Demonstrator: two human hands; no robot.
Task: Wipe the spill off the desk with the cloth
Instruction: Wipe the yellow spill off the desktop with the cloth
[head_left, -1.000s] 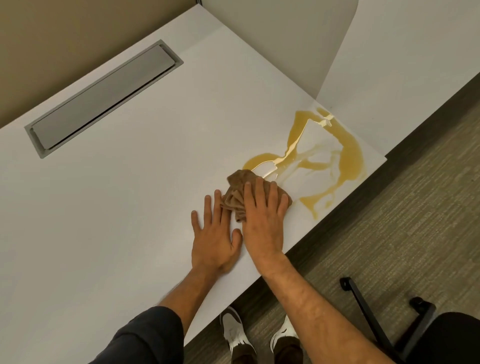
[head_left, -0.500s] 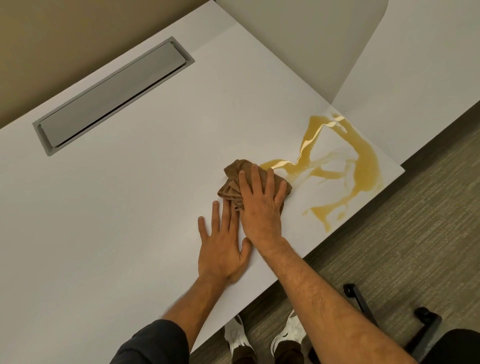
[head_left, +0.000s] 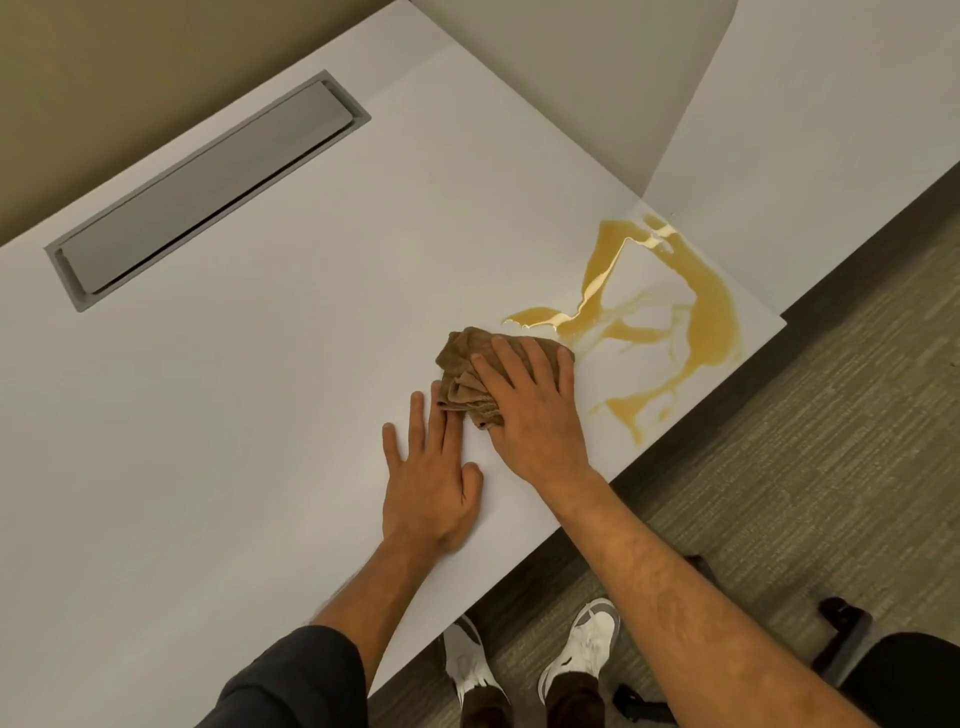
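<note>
A crumpled brown cloth (head_left: 460, 364) lies on the white desk (head_left: 260, 364) just left of an amber spill (head_left: 711, 317) that spreads over the desk's right front corner. My right hand (head_left: 530, 410) presses flat on top of the cloth, fingers spread, covering its right half. The cloth's right edge sits at the near tip of the spill. My left hand (head_left: 431, 478) rests flat on the desk beside it, palm down, fingers apart; its fingertips touch the cloth's lower left edge.
A grey cable hatch (head_left: 208, 182) is set into the desk at the back left. A white divider panel (head_left: 597, 78) stands behind the spill. The desk's front edge runs close under my wrists. Carpet, my shoes (head_left: 587, 649) and a chair base (head_left: 841, 629) lie below.
The cloth under my right hand has slid slightly left and back from the spill's near tip. My left hand stays flat in place.
</note>
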